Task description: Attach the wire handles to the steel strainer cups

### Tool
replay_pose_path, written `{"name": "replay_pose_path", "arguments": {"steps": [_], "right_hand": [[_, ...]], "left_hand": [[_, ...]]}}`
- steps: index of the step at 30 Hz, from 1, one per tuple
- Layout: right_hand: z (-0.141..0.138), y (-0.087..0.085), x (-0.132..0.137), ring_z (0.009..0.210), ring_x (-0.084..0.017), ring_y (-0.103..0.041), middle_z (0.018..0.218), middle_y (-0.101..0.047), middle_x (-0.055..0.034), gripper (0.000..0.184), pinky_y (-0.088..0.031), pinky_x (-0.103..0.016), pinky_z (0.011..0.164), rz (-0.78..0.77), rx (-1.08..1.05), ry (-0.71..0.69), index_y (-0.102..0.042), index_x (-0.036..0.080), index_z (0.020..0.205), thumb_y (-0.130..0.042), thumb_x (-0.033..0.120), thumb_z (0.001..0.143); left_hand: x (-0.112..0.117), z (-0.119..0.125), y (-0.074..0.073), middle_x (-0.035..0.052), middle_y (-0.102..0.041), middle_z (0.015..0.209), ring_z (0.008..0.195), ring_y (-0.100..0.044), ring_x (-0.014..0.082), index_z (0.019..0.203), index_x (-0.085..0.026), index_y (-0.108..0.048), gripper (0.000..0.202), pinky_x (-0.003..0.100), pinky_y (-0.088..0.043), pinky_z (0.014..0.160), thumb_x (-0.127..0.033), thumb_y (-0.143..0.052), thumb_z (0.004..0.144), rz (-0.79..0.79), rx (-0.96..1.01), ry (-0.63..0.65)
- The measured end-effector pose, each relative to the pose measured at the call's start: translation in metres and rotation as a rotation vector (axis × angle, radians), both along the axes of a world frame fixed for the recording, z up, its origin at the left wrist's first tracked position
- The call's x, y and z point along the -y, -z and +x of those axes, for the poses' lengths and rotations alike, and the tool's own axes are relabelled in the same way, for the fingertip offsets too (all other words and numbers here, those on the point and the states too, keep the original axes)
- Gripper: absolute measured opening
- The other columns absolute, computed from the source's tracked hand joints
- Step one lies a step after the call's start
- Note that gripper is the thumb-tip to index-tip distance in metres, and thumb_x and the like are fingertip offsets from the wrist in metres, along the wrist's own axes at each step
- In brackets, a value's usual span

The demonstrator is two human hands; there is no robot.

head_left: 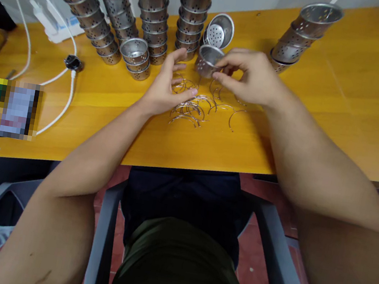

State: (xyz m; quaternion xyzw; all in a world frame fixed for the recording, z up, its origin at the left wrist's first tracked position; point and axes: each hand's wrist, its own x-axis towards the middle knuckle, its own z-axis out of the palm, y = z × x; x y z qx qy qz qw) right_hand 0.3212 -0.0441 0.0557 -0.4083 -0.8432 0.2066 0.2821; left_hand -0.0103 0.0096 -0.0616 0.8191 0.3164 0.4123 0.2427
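Thumb and fingers of my right hand pinch the rim of a perforated metal cup; whether its base touches the table I cannot tell. To its left, my left hand is open, fingers apart, with the thumb over a loose pile of curved metal wires. More thin wires lie scattered below my right hand. Just behind the pinched cup, another perforated cup lies tipped on its side, its holed bottom showing.
Tall stacks of perforated cups stand along the back, with a short stack in front. A leaning stack is at back right. Left are a power strip, white cables and a blurred-out phone on the wooden table.
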Motion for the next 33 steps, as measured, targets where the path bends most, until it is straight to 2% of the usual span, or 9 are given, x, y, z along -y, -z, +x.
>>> {"name": "replay_pose_path", "arguments": {"steps": [2,5,7,10,13,18,23,28,33], "right_hand": [[-0.015,-0.004,0.012,0.127,-0.042,-0.081,0.143,-0.088,-0.0122,0.039,-0.067,-0.061,0.127,-0.027,-0.019,-0.129,-0.087,0.035,0.130,-0.081,0.072,0.121],[-0.034,-0.006,0.022,0.141,-0.047,-0.080,0.145,-0.087,-0.0126,0.041,-0.065,-0.068,0.132,-0.035,-0.014,-0.257,-0.089,0.035,0.136,-0.080,0.073,0.121],[-0.037,-0.009,0.024,0.150,-0.047,-0.078,0.160,-0.082,-0.0126,0.044,-0.065,-0.067,0.133,-0.034,-0.059,-0.262,-0.086,0.036,0.147,-0.080,0.071,0.120],[-0.028,-0.012,0.022,0.143,-0.043,-0.080,0.182,-0.070,-0.0123,0.050,-0.070,-0.061,0.126,-0.028,-0.178,-0.125,-0.079,0.037,0.156,-0.085,0.070,0.118],[-0.011,-0.006,0.012,0.123,-0.040,-0.080,0.160,-0.083,-0.0126,0.048,-0.071,-0.061,0.114,-0.092,-0.126,-0.030,-0.080,0.036,0.146,-0.092,0.071,0.116],[0.001,0.024,-0.016,0.106,-0.036,-0.078,0.110,-0.087,-0.0090,0.048,-0.069,-0.056,0.106,-0.157,0.168,-0.155,-0.087,0.030,0.127,-0.101,0.072,0.109],[-0.007,0.037,-0.024,0.111,-0.043,-0.086,0.107,-0.088,-0.0106,0.026,-0.073,-0.059,0.106,-0.052,0.238,-0.093,-0.086,0.032,0.112,-0.094,0.056,0.112],[-0.010,0.029,-0.015,0.115,-0.043,-0.085,0.121,-0.089,-0.0138,0.008,-0.072,-0.060,0.112,0.004,0.318,-0.072,-0.082,0.028,0.111,-0.089,0.031,0.108],[-0.004,0.017,-0.010,0.106,-0.037,-0.081,0.119,-0.091,-0.0115,0.012,-0.068,-0.055,0.108,-0.041,0.282,-0.058,-0.080,0.027,0.115,-0.087,0.020,0.108]], "left_hand": [[0.001,0.000,-0.002,0.0225,-0.052,0.200,0.181,-0.064,0.0477,0.204,-0.041,-0.021,0.128,0.065,-0.067,0.143,-0.090,-0.097,0.112,0.012,-0.006,0.019],[0.006,0.001,-0.012,0.0198,-0.066,0.186,0.172,-0.073,0.0470,0.203,-0.038,-0.028,0.133,0.065,-0.061,0.149,-0.103,-0.093,0.107,0.024,-0.031,0.030],[0.011,0.001,-0.023,0.0165,-0.068,0.182,0.170,-0.074,0.0460,0.199,-0.040,-0.036,0.128,0.063,-0.059,0.151,-0.107,-0.091,0.105,0.035,-0.018,-0.009],[0.016,0.004,-0.038,0.0138,-0.065,0.183,0.176,-0.068,0.0457,0.194,-0.044,-0.043,0.120,0.061,-0.057,0.154,-0.106,-0.092,0.104,0.054,0.031,-0.072],[0.015,0.006,-0.042,0.0135,-0.062,0.183,0.176,-0.067,0.0453,0.193,-0.046,-0.039,0.117,0.061,-0.057,0.153,-0.105,-0.090,0.107,0.084,0.034,-0.083],[0.012,0.004,-0.034,0.0142,-0.062,0.184,0.168,-0.073,0.0403,0.199,-0.048,-0.025,0.112,0.058,-0.066,0.145,-0.102,-0.076,0.116,0.158,0.022,-0.049],[0.015,0.000,-0.034,0.0128,-0.065,0.182,0.168,-0.074,0.0396,0.199,-0.052,-0.024,0.109,0.057,-0.066,0.145,-0.104,-0.072,0.117,0.171,-0.030,-0.075],[0.015,0.002,-0.036,0.0156,-0.065,0.176,0.167,-0.072,0.0457,0.190,-0.042,-0.037,0.123,0.062,-0.061,0.146,-0.122,-0.071,0.103,0.140,0.037,-0.059],[0.017,0.002,-0.037,0.0148,-0.065,0.175,0.168,-0.070,0.0459,0.185,-0.041,-0.045,0.121,0.063,-0.056,0.150,-0.120,-0.077,0.099,0.086,0.048,-0.082]]}}
